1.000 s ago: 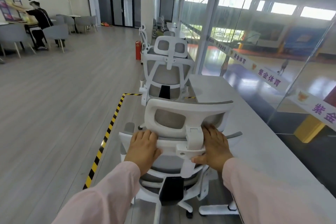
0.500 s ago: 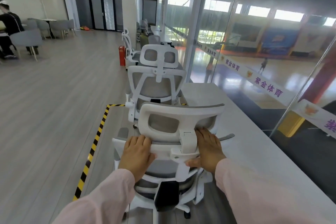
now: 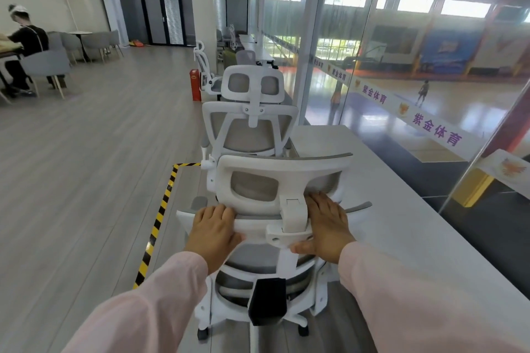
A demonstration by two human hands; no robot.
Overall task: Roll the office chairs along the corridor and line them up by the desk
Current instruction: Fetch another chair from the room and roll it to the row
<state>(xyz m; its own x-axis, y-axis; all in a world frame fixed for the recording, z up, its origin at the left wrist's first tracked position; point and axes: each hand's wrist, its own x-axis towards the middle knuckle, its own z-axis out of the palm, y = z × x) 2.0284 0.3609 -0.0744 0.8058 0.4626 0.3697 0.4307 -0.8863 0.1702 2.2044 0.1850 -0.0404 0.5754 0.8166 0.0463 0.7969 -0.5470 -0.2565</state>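
The near office chair [image 3: 275, 226] stood just beside the long white desk [image 3: 401, 209], its white headrest [image 3: 284, 178] toward you and its back facing you. Your left hand [image 3: 213, 233] lay curled over the top bar of the chair back, left of the headrest post, fingers wrapped over the edge. Your right hand [image 3: 327, 228] was closed on the same bar to the right of the post, thumb tucked beneath. Directly ahead, a second white chair [image 3: 249, 120] sat close in front of yours, also beside the desk. A yellow-and-black floor tape [image 3: 156, 226] ran along the left of both chairs. A red fire extinguisher [image 3: 196, 84] stood farther down by the pillar [image 3: 202, 8]. The glass wall [image 3: 372, 37] bordered the desk's far side.
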